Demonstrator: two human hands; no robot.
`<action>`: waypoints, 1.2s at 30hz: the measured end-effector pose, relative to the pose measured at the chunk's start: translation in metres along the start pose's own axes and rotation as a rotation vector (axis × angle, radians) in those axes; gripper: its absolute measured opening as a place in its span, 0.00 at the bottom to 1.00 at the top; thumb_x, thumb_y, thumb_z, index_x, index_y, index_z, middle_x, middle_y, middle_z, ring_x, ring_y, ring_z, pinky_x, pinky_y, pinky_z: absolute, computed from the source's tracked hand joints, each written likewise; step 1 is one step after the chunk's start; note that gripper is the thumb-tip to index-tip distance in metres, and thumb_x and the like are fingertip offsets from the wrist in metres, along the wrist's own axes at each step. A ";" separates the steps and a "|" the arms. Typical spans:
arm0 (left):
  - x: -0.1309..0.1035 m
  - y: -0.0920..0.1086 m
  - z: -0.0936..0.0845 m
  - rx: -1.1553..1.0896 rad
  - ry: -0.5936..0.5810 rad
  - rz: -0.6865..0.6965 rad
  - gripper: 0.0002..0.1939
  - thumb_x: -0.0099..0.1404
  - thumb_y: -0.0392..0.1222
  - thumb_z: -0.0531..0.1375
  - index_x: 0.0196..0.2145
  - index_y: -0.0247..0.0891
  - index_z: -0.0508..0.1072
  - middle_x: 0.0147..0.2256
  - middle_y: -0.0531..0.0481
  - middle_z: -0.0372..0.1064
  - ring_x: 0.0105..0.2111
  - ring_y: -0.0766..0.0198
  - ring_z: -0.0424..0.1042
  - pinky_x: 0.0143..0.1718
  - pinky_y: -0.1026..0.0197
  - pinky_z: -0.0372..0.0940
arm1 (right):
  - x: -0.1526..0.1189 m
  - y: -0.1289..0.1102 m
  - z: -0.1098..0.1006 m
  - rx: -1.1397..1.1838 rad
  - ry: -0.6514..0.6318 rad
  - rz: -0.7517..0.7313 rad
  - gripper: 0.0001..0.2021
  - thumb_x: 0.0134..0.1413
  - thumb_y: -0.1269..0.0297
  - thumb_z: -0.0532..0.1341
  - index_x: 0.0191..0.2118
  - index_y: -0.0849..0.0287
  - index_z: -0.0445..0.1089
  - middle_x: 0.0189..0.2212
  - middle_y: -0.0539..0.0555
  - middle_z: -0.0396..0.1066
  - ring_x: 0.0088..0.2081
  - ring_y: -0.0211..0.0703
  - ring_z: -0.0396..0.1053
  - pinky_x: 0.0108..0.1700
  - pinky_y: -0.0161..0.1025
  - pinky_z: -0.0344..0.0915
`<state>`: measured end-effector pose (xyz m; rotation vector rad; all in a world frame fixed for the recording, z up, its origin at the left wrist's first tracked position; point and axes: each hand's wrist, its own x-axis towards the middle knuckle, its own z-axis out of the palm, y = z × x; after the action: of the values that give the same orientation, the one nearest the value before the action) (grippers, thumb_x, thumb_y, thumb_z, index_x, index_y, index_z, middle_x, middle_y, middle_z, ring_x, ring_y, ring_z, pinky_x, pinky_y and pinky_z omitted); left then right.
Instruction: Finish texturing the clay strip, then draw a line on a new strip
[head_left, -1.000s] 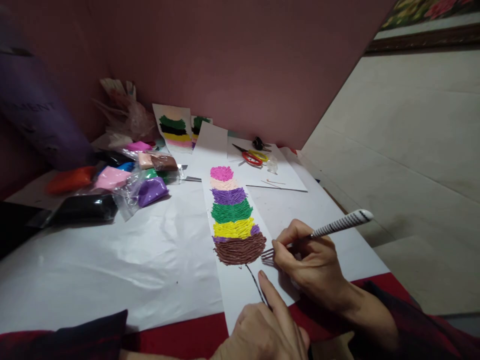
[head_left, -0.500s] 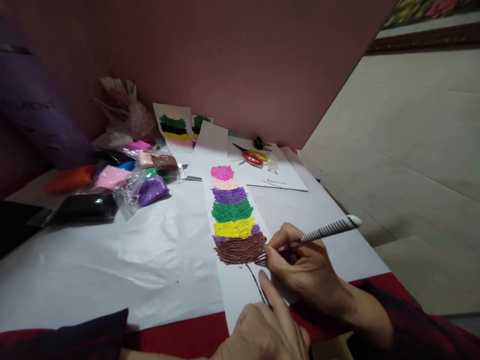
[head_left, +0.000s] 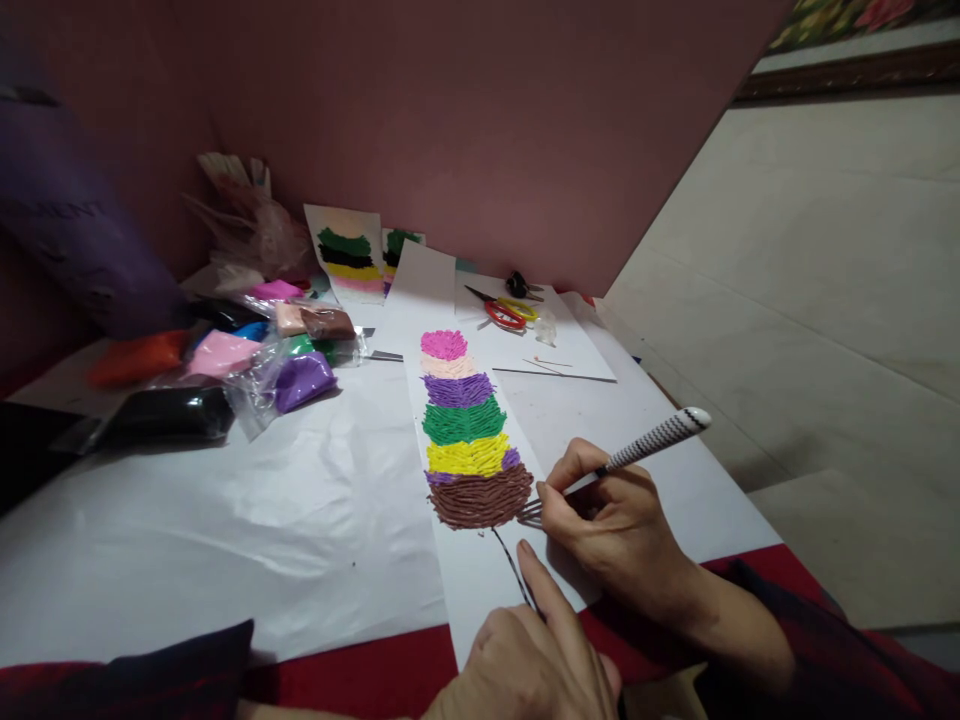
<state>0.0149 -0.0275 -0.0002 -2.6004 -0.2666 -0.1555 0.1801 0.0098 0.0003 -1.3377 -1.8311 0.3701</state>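
Observation:
A white card (head_left: 469, 580) lies on the white-covered table, bearing textured clay bands in pink, peach, purple, green, yellow and brown. My right hand (head_left: 615, 520) pinches a fork (head_left: 656, 440) with a zigzag-patterned handle; its tines are beside the right end of the brown band (head_left: 480, 500). Nearer to me, my left hand (head_left: 532, 655) rests on the lower card, its index finger stretched beside a thin dark line. The other left fingers are folded, and what they may hold underneath is hidden.
Bagged clay, including a purple lump (head_left: 305, 382) and a black one (head_left: 172, 415), sits at the left. Red-and-yellow scissors (head_left: 504, 314) lie on white card at the back. Striped clay pictures (head_left: 349, 255) lean near the pink wall.
My right hand has shifted slightly right, drawing the fork's tines away from the brown band's edge. The fork handle's end has moved a little left and up. My left hand stays in place.

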 end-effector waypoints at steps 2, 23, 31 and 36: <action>0.004 0.002 0.003 -0.001 0.013 -0.017 0.22 0.73 0.40 0.46 0.44 0.21 0.74 0.43 0.33 0.74 0.26 0.67 0.70 0.28 0.57 0.67 | 0.001 0.000 -0.001 -0.001 0.003 0.009 0.10 0.51 0.74 0.57 0.22 0.56 0.60 0.15 0.41 0.55 0.13 0.29 0.53 0.13 0.31 0.46; 0.010 0.016 0.016 -0.099 0.029 -0.044 0.21 0.73 0.38 0.45 0.35 0.24 0.74 0.42 0.33 0.75 0.19 0.73 0.66 0.22 0.63 0.64 | 0.002 0.001 -0.004 0.039 0.091 0.127 0.11 0.49 0.72 0.58 0.22 0.55 0.57 0.12 0.42 0.54 0.13 0.30 0.53 0.13 0.31 0.48; -0.003 0.004 0.005 -0.154 0.028 -0.049 0.18 0.69 0.45 0.57 0.53 0.35 0.68 0.51 0.42 0.67 0.46 0.56 0.70 0.46 0.48 0.69 | 0.000 0.000 -0.003 0.101 0.074 0.079 0.10 0.52 0.72 0.59 0.23 0.56 0.60 0.14 0.42 0.56 0.13 0.30 0.54 0.14 0.30 0.50; -0.001 0.006 0.006 -0.204 0.033 -0.092 0.17 0.70 0.45 0.55 0.53 0.35 0.67 0.51 0.42 0.67 0.46 0.57 0.70 0.46 0.49 0.69 | -0.002 0.001 -0.002 0.075 0.037 0.033 0.10 0.53 0.72 0.59 0.23 0.56 0.62 0.15 0.42 0.57 0.15 0.30 0.54 0.15 0.30 0.51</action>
<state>0.0151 -0.0294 -0.0083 -2.7856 -0.3764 -0.2700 0.1822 0.0079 -0.0002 -1.3160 -1.7496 0.4243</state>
